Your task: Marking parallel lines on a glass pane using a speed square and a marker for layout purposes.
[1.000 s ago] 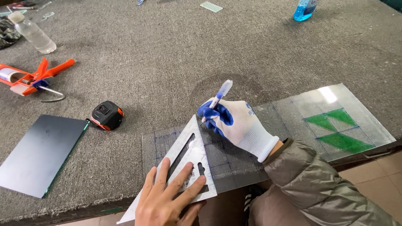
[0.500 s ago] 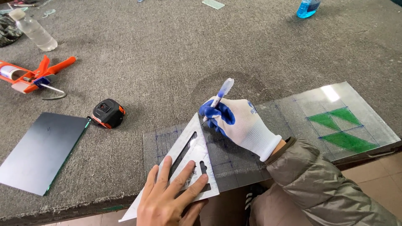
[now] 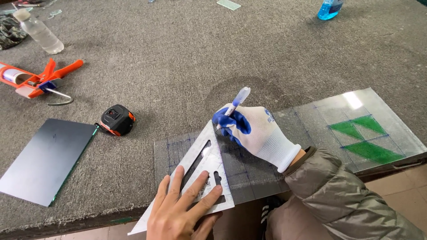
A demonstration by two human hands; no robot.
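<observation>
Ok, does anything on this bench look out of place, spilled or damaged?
Nothing looks spilled or broken. The one oddity: the metal triangular square under the bare left hand sticks out past the edge of the grey carpeted bench. The white-and-blue gloved right hand holds a blue marker at the clear glass sheet.
</observation>
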